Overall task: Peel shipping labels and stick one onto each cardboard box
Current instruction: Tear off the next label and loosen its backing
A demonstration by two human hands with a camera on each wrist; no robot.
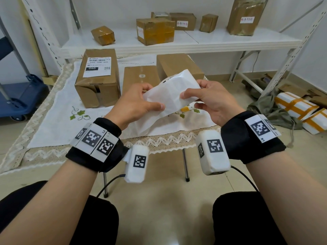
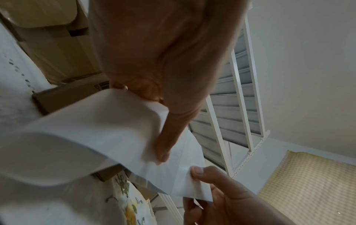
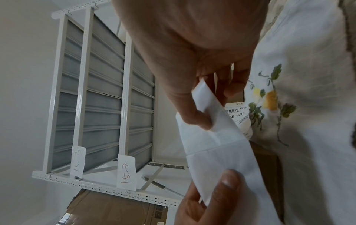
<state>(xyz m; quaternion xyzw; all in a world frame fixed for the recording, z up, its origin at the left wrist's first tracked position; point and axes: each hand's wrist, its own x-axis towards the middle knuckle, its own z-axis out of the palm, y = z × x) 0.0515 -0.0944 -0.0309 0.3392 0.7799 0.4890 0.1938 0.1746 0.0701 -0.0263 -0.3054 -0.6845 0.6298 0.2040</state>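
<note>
Both hands hold a white strip of label sheet [image 1: 169,92] above the low table. My left hand [image 1: 139,101] pinches its lower left part between thumb and fingers. My right hand [image 1: 198,96] pinches its upper right edge; the thumb lies on the back of the paper [image 3: 212,144]. Three cardboard boxes stand on the tablecloth: a left box [image 1: 97,80] with a printed shipping label [image 1: 97,67] on top, a plain middle box [image 1: 139,76], and a plain right box [image 1: 177,65] partly hidden by the sheet. In the left wrist view the sheet [image 2: 86,137] curls toward the camera.
A white embroidered cloth [image 1: 58,121] covers the small table. Behind it a white metal shelf [image 1: 194,41] carries several taped cardboard boxes. A blue cart [image 1: 16,96] stands at the left. White parcels with orange tape [image 1: 299,106] and a green bag lie on the floor at the right.
</note>
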